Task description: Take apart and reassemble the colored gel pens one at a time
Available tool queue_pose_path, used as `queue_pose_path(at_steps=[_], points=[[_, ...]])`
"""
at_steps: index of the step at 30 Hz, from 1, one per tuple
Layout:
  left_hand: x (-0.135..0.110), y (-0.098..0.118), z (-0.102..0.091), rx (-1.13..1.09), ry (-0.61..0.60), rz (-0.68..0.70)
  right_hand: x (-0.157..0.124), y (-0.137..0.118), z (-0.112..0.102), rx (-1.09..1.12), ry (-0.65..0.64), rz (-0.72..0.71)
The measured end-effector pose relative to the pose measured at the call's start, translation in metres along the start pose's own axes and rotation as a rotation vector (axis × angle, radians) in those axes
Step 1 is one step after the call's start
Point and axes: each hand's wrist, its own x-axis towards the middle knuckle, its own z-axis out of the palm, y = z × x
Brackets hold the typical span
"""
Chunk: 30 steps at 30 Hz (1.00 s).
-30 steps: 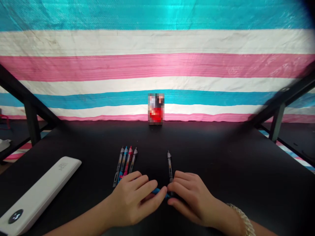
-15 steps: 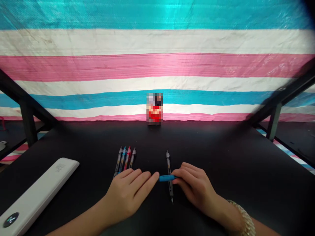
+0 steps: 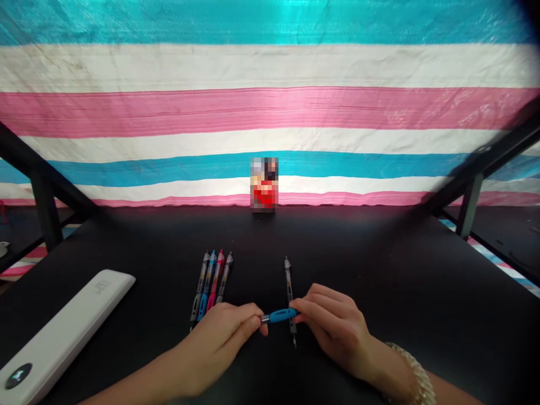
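A blue pen point(image 3: 282, 315) spans the gap between my two hands, its blue grip and metal tip end showing. My left hand point(image 3: 225, 340) pinches the tip end between thumb and fingers. At the other end, my right hand point(image 3: 333, 326) is closed on the pen, hiding the rest of it. Beneath it on the table lies a clear-barrelled pen with a grey grip point(image 3: 288, 279), pointing toward me. Several pens in a row lie beyond my left hand: a black one point(image 3: 201, 281), a blue one point(image 3: 208, 281), a red one point(image 3: 216, 278) and a grey one point(image 3: 225, 275).
A long white power bank point(image 3: 71, 334) with a round display lies at the left on the black table point(image 3: 379, 253). At the back edge stands a small pixelated object point(image 3: 264, 185). Black metal bars point(image 3: 46, 208) flank the table, and a striped tarp point(image 3: 270, 67) hangs behind.
My left fingers have drawn back and curled from stretched out to a pinch on the blue pen's tip end. The blue pen is now slightly lower and tilted, with its metal tip end showing.
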Motion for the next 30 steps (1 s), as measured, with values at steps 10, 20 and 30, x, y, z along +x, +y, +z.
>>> queue_pose_path(at_steps=[10, 20, 30], points=[[0.001, -0.041, 0.004, 0.330, 0.520, 0.437, 0.003, 0.006, -0.008, 0.044, 0.046, 0.233], [0.001, -0.023, 0.000, -0.084, 0.362, 0.033, 0.003, 0.004, -0.007, 0.076, 0.100, 0.214], [0.002, -0.034, -0.003, -0.109, 0.634, 0.100, 0.006, 0.005, -0.010, 0.095, 0.043, 0.401]])
